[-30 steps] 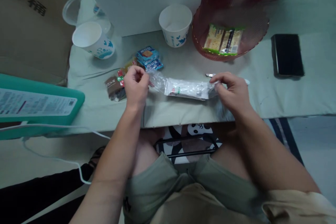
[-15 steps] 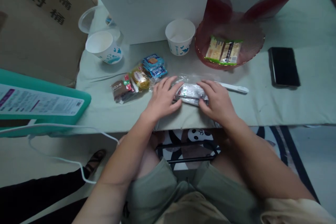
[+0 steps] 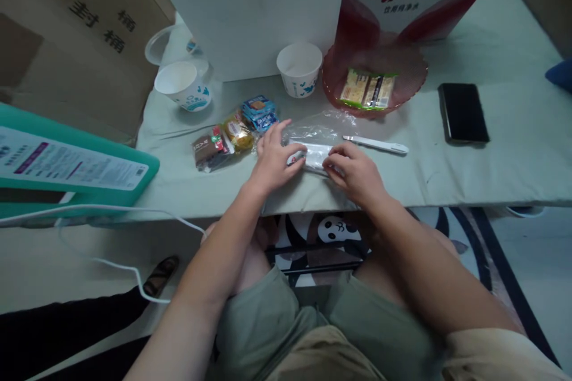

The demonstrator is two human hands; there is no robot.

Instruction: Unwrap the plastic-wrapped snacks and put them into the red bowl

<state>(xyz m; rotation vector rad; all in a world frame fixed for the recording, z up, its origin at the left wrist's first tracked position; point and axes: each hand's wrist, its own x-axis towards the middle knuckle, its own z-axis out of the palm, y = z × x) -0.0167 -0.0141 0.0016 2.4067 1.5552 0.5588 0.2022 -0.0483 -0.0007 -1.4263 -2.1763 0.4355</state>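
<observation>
Here, pressing down on a crinkly clear plastic packet (image 3: 313,152) lying near the front edge of the counter (image 3: 491,172): left hand (image 3: 273,158) flat, fingers spread over its left end, grip released; right hand (image 3: 355,171) curled over its right end, fingertips pinching the film. Crowding the left side: a brown snack wrapper (image 3: 208,149), a round yellow pastry pack (image 3: 238,134), a blue biscuit pack (image 3: 258,110). Lying just beyond the packet, a slim white stick-shaped thing (image 3: 378,144). Standing further back: two paper cups (image 3: 298,68) (image 3: 183,84), a translucent red bowl (image 3: 415,71) holding a green-edged cracker pack (image 3: 367,88). Resting well apart on the right, a flat black phone (image 3: 462,112)
</observation>
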